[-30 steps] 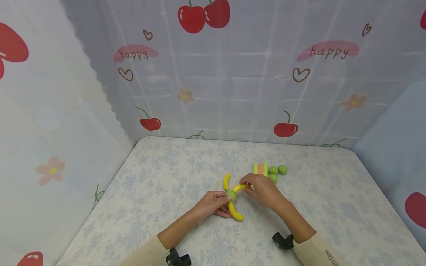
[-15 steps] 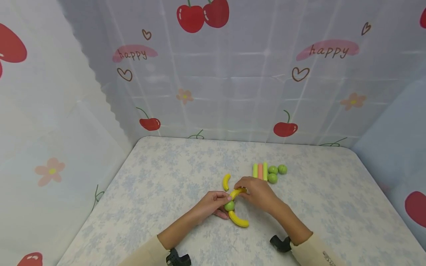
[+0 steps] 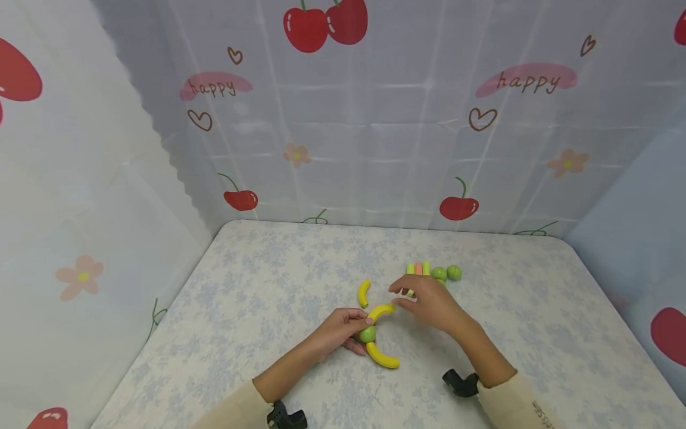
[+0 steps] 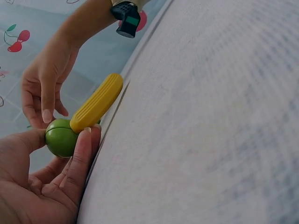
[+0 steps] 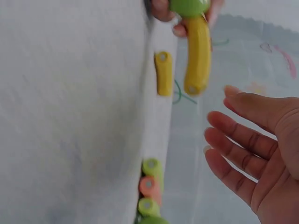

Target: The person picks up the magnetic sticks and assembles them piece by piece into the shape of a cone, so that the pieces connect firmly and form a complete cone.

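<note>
My left hand (image 3: 358,325) pinches a green ball (image 3: 367,334) between thumb and fingers. Two yellow curved pieces join the ball: one (image 3: 380,311) arches up to the right, the other (image 3: 382,356) lies below on the table. In the left wrist view, the ball (image 4: 60,137) sits at my fingertips with the ribbed yellow piece (image 4: 96,102) sticking out. My right hand (image 3: 401,296) hovers open just right of the upper piece, holding nothing. The right wrist view shows its spread fingers (image 5: 233,149) apart from that piece (image 5: 198,53).
A loose yellow curved piece (image 3: 364,293) lies just behind the ball. Green and pink short sticks (image 3: 418,269) and green balls (image 3: 447,273) sit behind my right hand. The floral-covered table (image 3: 257,310) is walled by cherry-print curtains at the back and sides.
The ball with two yellow pieces came nearer, leaving the third piece behind. My right hand let go of the upper yellow piece, opened and drew back to the right.
</note>
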